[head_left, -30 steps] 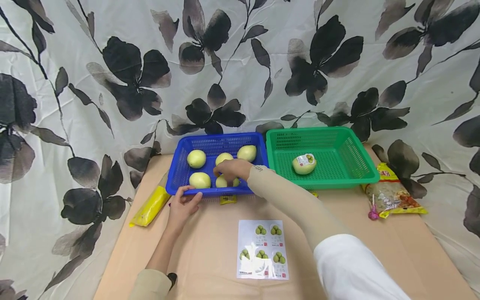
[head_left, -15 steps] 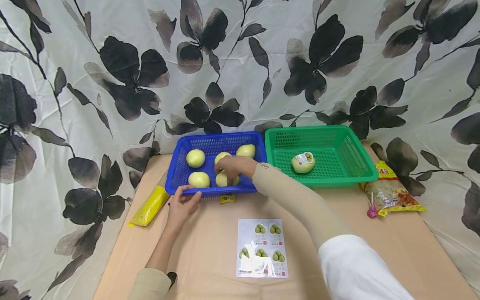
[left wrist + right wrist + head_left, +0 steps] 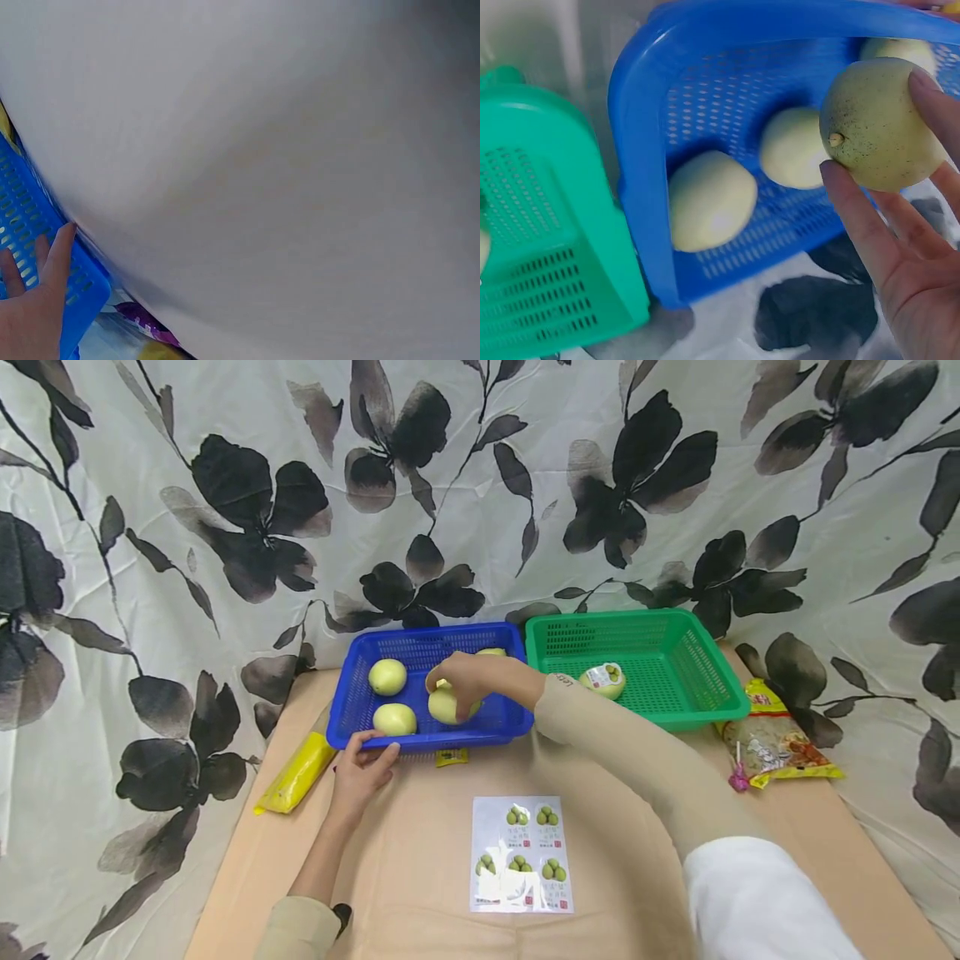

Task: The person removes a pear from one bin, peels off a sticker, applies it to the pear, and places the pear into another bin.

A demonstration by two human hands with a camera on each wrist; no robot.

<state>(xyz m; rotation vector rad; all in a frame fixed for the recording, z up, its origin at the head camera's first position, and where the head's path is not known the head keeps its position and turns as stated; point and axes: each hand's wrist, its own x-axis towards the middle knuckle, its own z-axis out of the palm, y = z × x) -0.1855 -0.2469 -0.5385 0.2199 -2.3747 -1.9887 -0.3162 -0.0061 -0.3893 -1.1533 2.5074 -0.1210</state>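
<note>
My right hand (image 3: 480, 681) grips a pale yellow-green round fruit (image 3: 881, 124) with a short stem and fine specks, held over the blue basket (image 3: 498, 733). Thumb and fingertips press its sides. Several like it lie in the basket: a back-left fruit (image 3: 387, 677), a front-left fruit (image 3: 394, 719), a back-right fruit (image 3: 712, 202) and a back-middle fruit (image 3: 791, 146); in the head view my hand covers much of the back ones. At the basket's front left, my left hand (image 3: 362, 775) touches the rim, its fingers fairly straight along the outer wall in the left wrist view.
Beside it stands a green basket (image 3: 720, 714) with one stickered fruit (image 3: 603, 680). A sticker sheet (image 3: 521, 854) lies in front. A yellow packet (image 3: 296, 774) is at left; a snack bag (image 3: 780, 739) and lollipop (image 3: 738, 777) are at right. A small yellow packet (image 3: 452, 757) shows below the blue basket.
The right hand has shifted right and up slightly with the front-middle fruit in its grip. It now hides more of the back fruits. The left hand stays at the rim.
</note>
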